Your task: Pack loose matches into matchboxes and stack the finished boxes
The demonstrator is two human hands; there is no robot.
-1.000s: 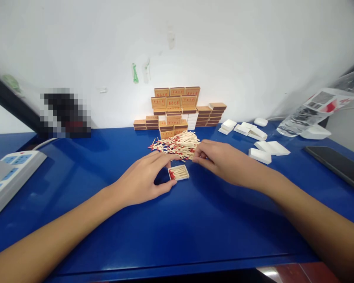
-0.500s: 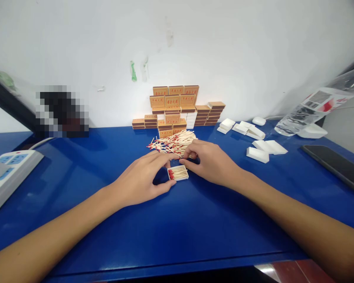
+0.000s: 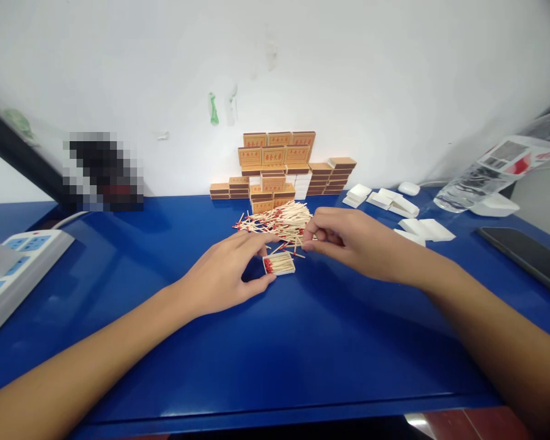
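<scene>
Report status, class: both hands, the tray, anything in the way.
Left hand grips part-filled tray. Right hand fingers pinched shut at pile edge. Stray matches lie between tray and pile.

You face a plain white painted wall (image 3: 371, 73) marked with faint green smudges (image 3: 213, 110). Your glossy blue tabletop (image 3: 302, 342) meets it, evenly lit.

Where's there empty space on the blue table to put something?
Biggest bare patch: the near table edge, between the forearms. Another: between the power strip and the left hand holding the tray. A narrow one: along the phone. Crowded behind the right hand pinching matches: match pile, brown boxes, white boxes.
</scene>
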